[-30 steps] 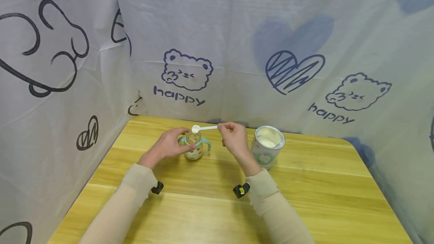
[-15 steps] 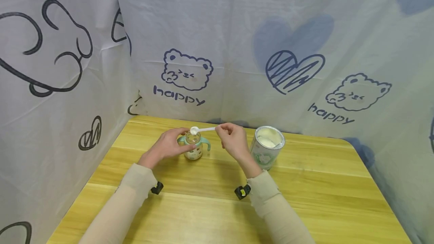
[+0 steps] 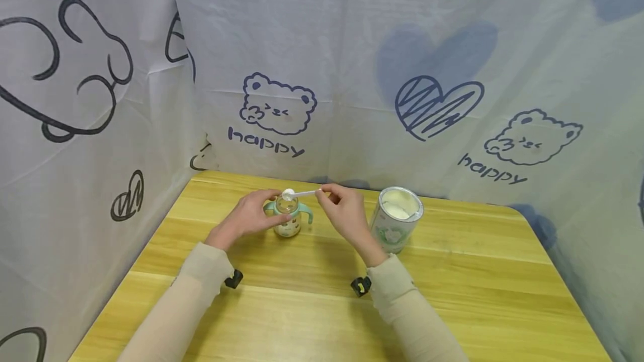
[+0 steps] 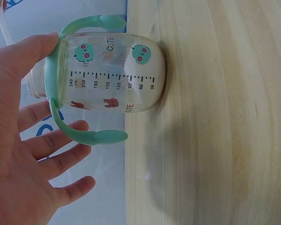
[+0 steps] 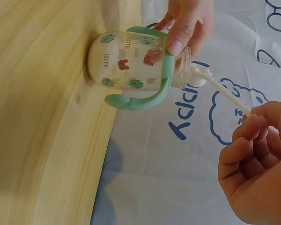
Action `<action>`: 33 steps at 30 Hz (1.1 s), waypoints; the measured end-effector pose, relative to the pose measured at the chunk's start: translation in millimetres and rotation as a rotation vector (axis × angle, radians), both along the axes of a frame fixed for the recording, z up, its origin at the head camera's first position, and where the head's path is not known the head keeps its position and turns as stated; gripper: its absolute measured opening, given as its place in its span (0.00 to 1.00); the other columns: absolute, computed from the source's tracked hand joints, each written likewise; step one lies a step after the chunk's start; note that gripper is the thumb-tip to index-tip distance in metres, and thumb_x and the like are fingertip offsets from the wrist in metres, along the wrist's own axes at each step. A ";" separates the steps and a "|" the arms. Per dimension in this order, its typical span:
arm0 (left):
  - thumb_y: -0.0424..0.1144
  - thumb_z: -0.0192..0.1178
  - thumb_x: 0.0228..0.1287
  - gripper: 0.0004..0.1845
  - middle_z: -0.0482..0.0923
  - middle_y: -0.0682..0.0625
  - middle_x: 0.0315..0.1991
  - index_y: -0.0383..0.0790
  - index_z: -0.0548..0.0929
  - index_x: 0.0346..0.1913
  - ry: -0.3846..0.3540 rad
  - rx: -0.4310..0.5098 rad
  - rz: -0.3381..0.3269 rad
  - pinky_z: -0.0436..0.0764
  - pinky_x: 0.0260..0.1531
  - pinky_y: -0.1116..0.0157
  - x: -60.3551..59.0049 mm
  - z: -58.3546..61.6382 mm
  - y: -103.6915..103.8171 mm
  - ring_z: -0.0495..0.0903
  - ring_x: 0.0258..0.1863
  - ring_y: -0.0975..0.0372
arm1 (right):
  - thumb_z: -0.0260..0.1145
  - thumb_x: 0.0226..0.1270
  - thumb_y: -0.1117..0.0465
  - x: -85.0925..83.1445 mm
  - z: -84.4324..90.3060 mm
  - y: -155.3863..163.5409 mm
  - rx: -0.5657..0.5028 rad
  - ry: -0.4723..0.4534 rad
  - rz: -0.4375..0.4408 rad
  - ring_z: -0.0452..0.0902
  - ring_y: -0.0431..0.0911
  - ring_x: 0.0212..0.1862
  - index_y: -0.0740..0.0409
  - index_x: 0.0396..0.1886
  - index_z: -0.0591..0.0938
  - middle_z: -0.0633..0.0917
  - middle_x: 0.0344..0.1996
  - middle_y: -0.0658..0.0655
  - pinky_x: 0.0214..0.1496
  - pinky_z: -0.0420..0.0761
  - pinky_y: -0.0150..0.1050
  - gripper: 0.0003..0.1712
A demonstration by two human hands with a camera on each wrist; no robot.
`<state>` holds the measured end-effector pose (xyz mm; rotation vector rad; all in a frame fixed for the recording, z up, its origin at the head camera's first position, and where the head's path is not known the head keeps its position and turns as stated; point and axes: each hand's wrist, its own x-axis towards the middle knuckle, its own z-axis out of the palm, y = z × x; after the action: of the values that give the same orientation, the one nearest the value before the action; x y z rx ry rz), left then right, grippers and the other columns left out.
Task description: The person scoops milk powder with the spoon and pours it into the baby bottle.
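White scoop (image 3: 288, 194), pinched by right hand (image 3: 346, 212), lies level over bottle (image 3: 288, 218) mouth; left hand (image 3: 249, 215) grips bottle.

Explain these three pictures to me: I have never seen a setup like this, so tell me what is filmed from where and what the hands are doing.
No machine here: a person wears three cameras. The wide picture comes from the head, the two close ones from the wrists, so those look sideways. On the yellow wooden table stand a clear baby bottle with mint-green handles and an open round tin of white powder. The left hand steadies the bottle at its neck. The right hand pinches a white plastic scoop, its bowl at the bottle's open mouth.
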<state>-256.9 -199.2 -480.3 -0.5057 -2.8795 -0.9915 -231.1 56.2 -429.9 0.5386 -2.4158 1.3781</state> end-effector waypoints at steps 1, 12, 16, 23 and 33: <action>0.63 0.73 0.61 0.40 0.81 0.42 0.66 0.47 0.78 0.72 -0.002 0.002 0.001 0.77 0.68 0.40 0.1 0.2 0.3 0.79 0.66 0.45 | 0.69 0.76 0.58 0.3 -0.1 0.2 0.019 0.025 0.003 0.64 0.39 0.18 0.59 0.46 0.92 0.80 0.18 0.53 0.20 0.63 0.31 0.11; 0.63 0.72 0.62 0.41 0.81 0.42 0.67 0.45 0.77 0.73 0.002 -0.011 0.008 0.76 0.69 0.40 4.5 1.2 2.0 0.78 0.67 0.45 | 0.70 0.75 0.59 4.1 -3.4 2.9 0.194 0.232 0.019 0.74 0.42 0.26 0.60 0.46 0.92 0.84 0.26 0.54 0.29 0.72 0.32 0.10; 0.63 0.72 0.62 0.41 0.81 0.41 0.67 0.43 0.77 0.73 0.015 -0.014 0.008 0.77 0.69 0.40 6.8 2.0 2.4 0.79 0.67 0.44 | 0.71 0.74 0.59 4.5 -6.0 4.5 0.242 0.310 0.037 0.80 0.44 0.29 0.60 0.44 0.93 0.85 0.29 0.54 0.29 0.75 0.31 0.09; 0.63 0.72 0.62 0.42 0.80 0.41 0.67 0.43 0.76 0.73 0.018 -0.019 0.009 0.76 0.69 0.40 8.0 3.3 2.3 0.78 0.67 0.44 | 0.72 0.73 0.59 4.9 -7.9 7.7 0.317 0.440 0.064 0.80 0.44 0.27 0.57 0.43 0.93 0.84 0.29 0.53 0.25 0.74 0.31 0.07; 0.63 0.72 0.62 0.42 0.80 0.40 0.68 0.42 0.77 0.73 0.024 -0.027 -0.001 0.77 0.69 0.42 6.8 4.4 3.1 0.79 0.67 0.44 | 0.77 0.68 0.62 2.3 -13.6 13.4 0.448 0.674 0.085 0.80 0.42 0.26 0.55 0.45 0.93 0.86 0.33 0.54 0.25 0.79 0.34 0.08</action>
<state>-250.1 -196.1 -475.9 -0.5167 -2.8756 -0.9418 -228.8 69.6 -443.5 1.0284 -2.1185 0.5240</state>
